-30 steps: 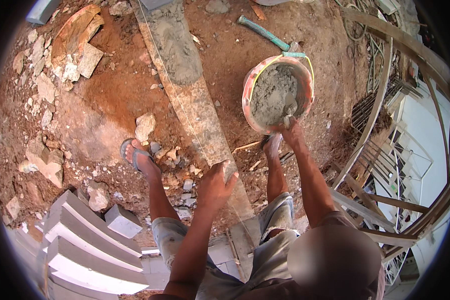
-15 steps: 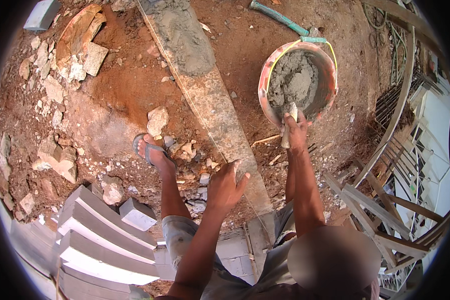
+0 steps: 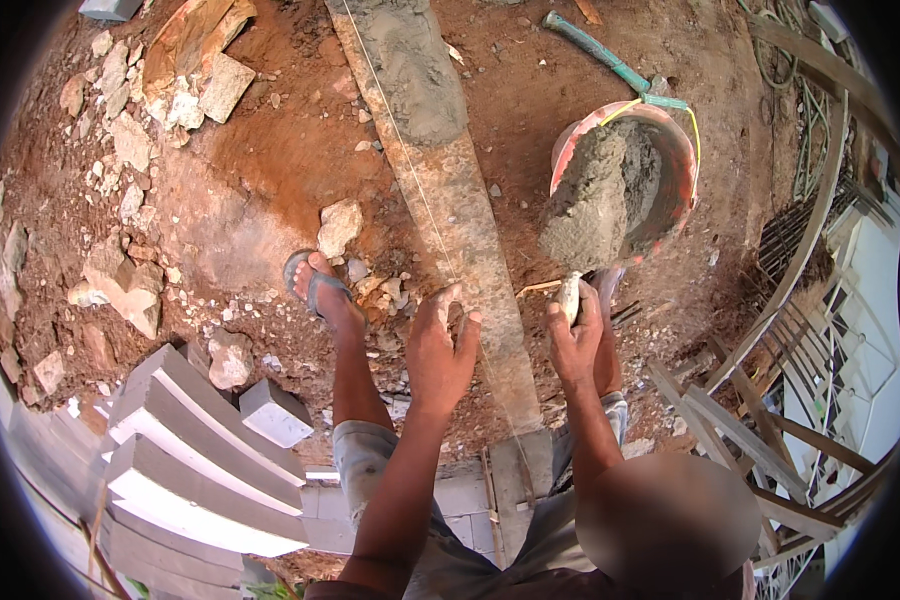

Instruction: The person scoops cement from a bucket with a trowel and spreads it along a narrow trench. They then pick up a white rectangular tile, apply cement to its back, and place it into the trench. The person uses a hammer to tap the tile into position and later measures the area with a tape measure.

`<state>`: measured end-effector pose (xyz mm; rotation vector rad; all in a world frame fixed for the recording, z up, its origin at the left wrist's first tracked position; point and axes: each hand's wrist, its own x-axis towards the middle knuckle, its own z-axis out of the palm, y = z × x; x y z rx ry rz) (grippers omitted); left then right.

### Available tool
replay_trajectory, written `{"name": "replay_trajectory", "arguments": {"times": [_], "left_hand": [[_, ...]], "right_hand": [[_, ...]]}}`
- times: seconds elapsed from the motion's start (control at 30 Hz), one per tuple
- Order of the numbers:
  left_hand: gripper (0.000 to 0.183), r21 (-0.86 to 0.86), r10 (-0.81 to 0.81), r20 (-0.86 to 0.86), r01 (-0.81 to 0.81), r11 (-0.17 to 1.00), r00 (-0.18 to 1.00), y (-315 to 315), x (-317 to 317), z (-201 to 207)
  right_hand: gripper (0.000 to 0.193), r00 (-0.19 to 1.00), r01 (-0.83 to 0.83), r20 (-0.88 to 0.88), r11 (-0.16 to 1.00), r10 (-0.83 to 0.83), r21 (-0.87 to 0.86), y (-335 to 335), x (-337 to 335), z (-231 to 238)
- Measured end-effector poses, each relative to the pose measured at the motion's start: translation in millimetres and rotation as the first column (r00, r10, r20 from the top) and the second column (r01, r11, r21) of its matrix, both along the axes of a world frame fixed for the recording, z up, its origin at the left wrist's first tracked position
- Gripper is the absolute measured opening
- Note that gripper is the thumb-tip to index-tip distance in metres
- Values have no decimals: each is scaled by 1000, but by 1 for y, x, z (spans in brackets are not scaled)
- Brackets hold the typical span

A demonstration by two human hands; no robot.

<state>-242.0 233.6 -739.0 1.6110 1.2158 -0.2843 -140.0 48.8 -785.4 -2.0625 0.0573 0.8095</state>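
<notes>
My right hand [image 3: 578, 335] grips the pale handle of a trowel [image 3: 570, 295]. A thick heap of wet grey mortar [image 3: 588, 215] covers its blade, in front of the near left rim of an orange-red bucket [image 3: 686, 165]. More mortar lies inside the bucket. My left hand [image 3: 442, 350] hovers empty over the left edge of a long narrow concrete strip [image 3: 480, 255], thumb and fingers apart. Its fingertips are close to a taut string [image 3: 432, 222] along the strip; whether they touch it I cannot tell. Fresh mortar [image 3: 410, 85] is spread over the strip's far part.
A hammer-like tool with a green handle [image 3: 600, 55] lies beyond the bucket. Pale blocks [image 3: 205, 450] are stacked at the near left. Broken stones [image 3: 120, 285] litter the soil on the left. A wooden frame [image 3: 750, 430] and steel bars stand to the right.
My right hand has drawn the trowel back from inside the bucket, now loaded with mortar. My left hand has shifted slightly left and away from me. The view has shifted a little.
</notes>
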Motion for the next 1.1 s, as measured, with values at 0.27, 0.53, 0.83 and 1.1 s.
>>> {"name": "replay_trajectory", "arguments": {"times": [0.27,0.53,0.83,1.1], "left_hand": [[43,-137,151,139,-132,982,979,-2,-3,3],[43,-216,197,138,-165,963,971,10,-2,15],[42,-211,215,153,-180,961,965,11,-7,17],[42,-234,240,184,-195,952,953,7,-6,12]], "right_hand": [[48,910,-124,325,915,260,-384,118,-1,-165],[53,924,-369,-209,890,320,-268,78,-5,-157],[65,908,-391,-271,876,319,-280,102,25,-97],[70,754,-650,-354,708,554,-277,98,47,-140]]}}
